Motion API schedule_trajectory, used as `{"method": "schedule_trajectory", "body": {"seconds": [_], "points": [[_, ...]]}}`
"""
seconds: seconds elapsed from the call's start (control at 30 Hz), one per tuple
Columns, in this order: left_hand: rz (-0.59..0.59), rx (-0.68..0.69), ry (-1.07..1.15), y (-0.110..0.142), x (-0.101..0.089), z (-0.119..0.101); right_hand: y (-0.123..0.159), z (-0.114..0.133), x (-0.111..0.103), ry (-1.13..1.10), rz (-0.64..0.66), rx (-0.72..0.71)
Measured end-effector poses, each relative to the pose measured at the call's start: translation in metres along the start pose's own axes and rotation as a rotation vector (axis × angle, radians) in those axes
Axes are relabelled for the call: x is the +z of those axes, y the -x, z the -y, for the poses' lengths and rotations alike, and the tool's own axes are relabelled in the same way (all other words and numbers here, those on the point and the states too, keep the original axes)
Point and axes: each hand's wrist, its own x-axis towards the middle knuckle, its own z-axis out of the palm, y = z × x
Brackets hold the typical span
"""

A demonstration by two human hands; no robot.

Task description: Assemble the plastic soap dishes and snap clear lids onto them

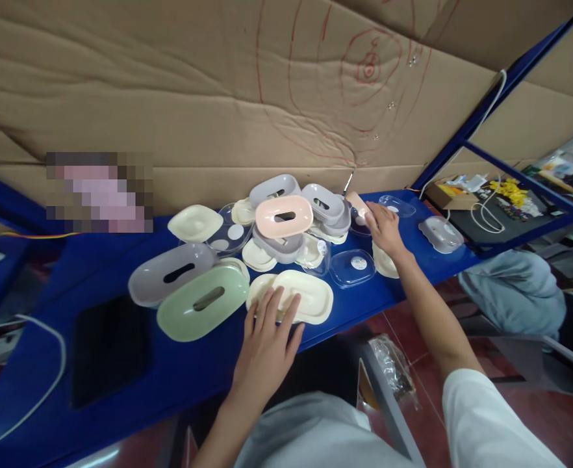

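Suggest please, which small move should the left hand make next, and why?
Perhaps the left hand should close on the near rim of the cream oval plastic piece, because its fingers lie spread over it without gripping the edge.

Cream dish (312, 300) lies flat; peach piece (357, 203) tilted

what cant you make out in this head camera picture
Head view: the right hand hides part of the peach piece; its grip is unclear.
Head view: the left hand covers part of the cream tray.
Head view: print on the round sticker is too small.
Head view: pixelation masks an area at left.
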Motion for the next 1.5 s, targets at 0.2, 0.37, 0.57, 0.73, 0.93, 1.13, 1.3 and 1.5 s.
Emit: {"method": "schedule_trajectory", "body": {"seconds": [0.2,0.37,0.57,0.73,0.93,1.13,1.3,1.5], "points": [[0.004,-0.007,0.005,-0.001,0.0,0.0,0.032,-0.085,-0.034,0.182,-0.105,0.298],[-0.002,0.018,-0.001,0.0,0.001,0.001,0.074,-0.154,-0.073,0.213,-0.088,0.474],[0.005,0.013,0.003,-0.001,0.0,0.0,0.091,-0.157,-0.068,0.149,-0.021,0.409],[0.008,0.008,0.0,-0.001,0.0,-0.001,0.086,-0.151,-0.052,0.132,-0.039,0.415],[0.003,-0.001,0.013,-0.001,0.0,0.0,0.073,-0.157,-0.049,0.157,-0.096,0.495],[0.01,0.009,0.003,0.0,0.0,0.0,0.094,-0.122,-0.041,0.232,-0.036,0.308],[0.015,0.008,0.002,0.0,0.001,0.0,0.093,-0.095,-0.031,0.263,-0.016,0.249],[0.006,0.012,0.004,0.0,0.0,0.0,0.088,-0.083,-0.033,0.316,-0.021,0.142]]}}
